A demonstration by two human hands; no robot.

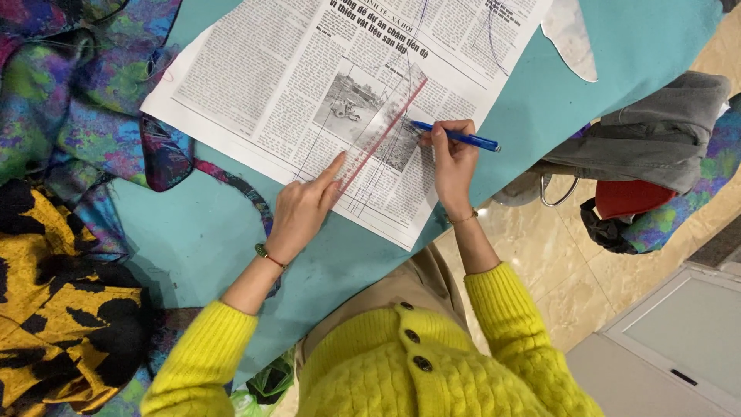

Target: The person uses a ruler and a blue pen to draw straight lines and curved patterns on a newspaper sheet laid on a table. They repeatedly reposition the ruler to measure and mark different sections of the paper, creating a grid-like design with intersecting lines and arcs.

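A newspaper sheet point(270, 69) lies spread on a teal table point(201, 239). On it rests a clear ruler with a red edge point(382, 131), running diagonally. My left hand point(305, 207) presses the ruler's near end with its forefinger stretched out. My right hand point(451, 162) holds a blue pen point(459, 137), whose tip touches the paper at the ruler's red edge. Thin pen lines cross the newspaper near the ruler.
Multicoloured fabric point(69, 100) is heaped at the table's left, with yellow-and-black fabric point(54, 309) below it. A white paper cut-out point(571, 35) lies at the top right. A stool piled with grey and red cloth point(648, 147) stands on the tiled floor at right.
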